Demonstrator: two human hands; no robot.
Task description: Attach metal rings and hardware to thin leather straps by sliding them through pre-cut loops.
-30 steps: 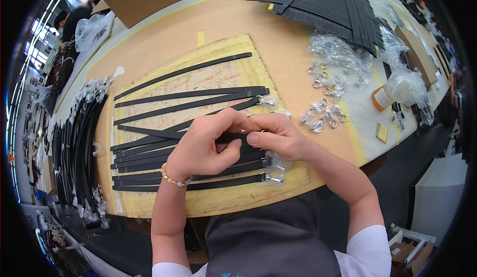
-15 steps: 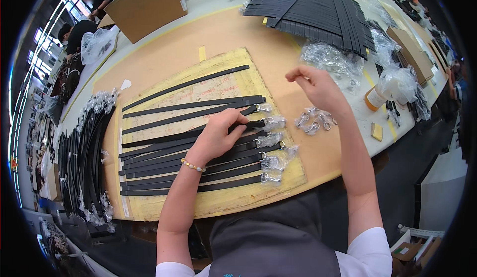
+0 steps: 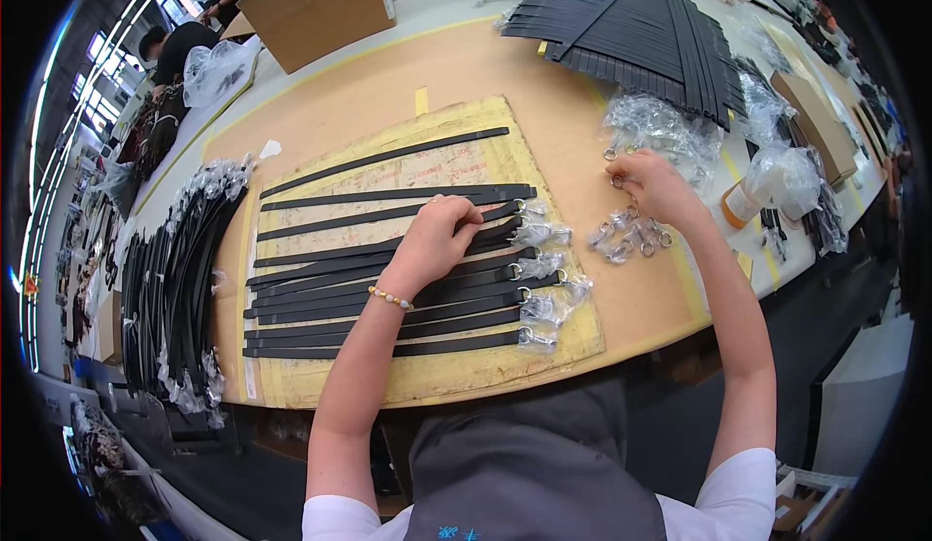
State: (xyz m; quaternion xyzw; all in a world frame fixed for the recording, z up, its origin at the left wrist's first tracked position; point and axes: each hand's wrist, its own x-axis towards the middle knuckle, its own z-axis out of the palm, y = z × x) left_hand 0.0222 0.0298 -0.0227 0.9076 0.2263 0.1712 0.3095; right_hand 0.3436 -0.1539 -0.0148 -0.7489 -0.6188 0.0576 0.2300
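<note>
Black straps (image 3: pixel 388 279) lie on the desk's yellow mat (image 3: pixel 485 123), four already ringed (upper ones seemingly not), left hand (image 3: pixel 437 240) fingers pressing one flat, right hand (image 3: pixel 652 184) fingers pinching a metal ring (image 3: pixel 615 181).

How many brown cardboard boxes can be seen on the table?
2. One large cardboard box stands at the far left edge of the table; one smaller box lies at the right edge, beside the orange bottle. Others may be hidden.
</note>
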